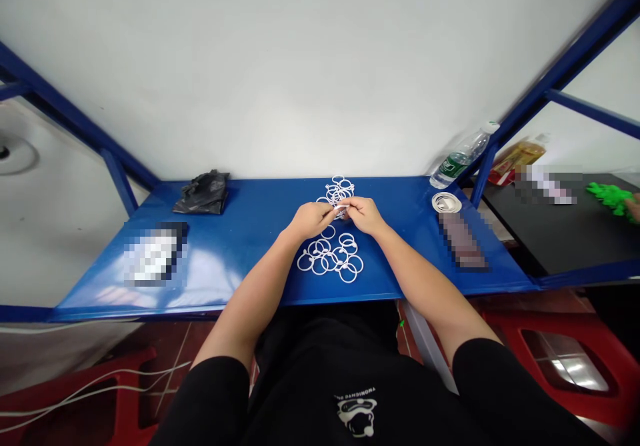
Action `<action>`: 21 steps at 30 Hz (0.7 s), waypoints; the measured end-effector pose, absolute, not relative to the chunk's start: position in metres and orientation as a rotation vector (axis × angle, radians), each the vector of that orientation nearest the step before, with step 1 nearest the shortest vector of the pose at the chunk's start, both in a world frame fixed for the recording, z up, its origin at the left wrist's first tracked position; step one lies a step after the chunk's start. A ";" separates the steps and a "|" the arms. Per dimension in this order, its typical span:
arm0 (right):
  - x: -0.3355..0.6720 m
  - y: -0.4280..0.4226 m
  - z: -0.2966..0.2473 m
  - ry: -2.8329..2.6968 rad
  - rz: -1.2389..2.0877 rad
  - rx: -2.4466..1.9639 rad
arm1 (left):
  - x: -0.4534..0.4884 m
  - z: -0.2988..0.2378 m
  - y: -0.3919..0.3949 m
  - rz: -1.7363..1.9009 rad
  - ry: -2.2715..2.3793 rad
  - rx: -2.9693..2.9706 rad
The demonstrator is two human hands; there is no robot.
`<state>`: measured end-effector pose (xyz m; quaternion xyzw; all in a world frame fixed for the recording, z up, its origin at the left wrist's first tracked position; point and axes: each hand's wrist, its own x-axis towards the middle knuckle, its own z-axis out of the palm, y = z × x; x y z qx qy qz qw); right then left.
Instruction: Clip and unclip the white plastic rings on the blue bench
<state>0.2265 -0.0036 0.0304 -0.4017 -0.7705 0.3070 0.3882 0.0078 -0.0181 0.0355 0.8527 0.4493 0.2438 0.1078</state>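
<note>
My left hand and my right hand meet over the middle of the blue table. Both are closed in a pinch on one white ring, which spans the short gap between the fingertips. Just beyond them lies a heap of white rings, partly hidden by my fingers. On the near side, between my forearms, several more white rings lie spread and overlapping, each seeming to carry a small knob. Whether the held ring is open or closed cannot be made out.
A crumpled black plastic bag lies at the back left, above a blurred-out object. At right are a water bottle, a coiled white cable and another blurred item. Another person's hand touches green pieces on the neighbouring black table.
</note>
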 end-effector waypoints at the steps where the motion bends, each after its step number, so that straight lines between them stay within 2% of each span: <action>1: 0.226 -0.003 0.031 -1.960 0.800 -1.031 | 0.009 0.035 -0.018 0.697 1.320 2.531; 9: 0.222 0.001 0.024 -1.941 0.893 -1.045 | 0.011 0.032 -0.016 0.636 1.324 2.645; 15: 0.230 0.000 0.023 -1.884 0.418 -1.037 | -0.006 0.035 -0.011 0.756 1.351 2.357; 21: 0.236 0.010 0.020 -1.936 0.197 -1.229 | -0.016 0.029 -0.003 0.524 1.276 2.324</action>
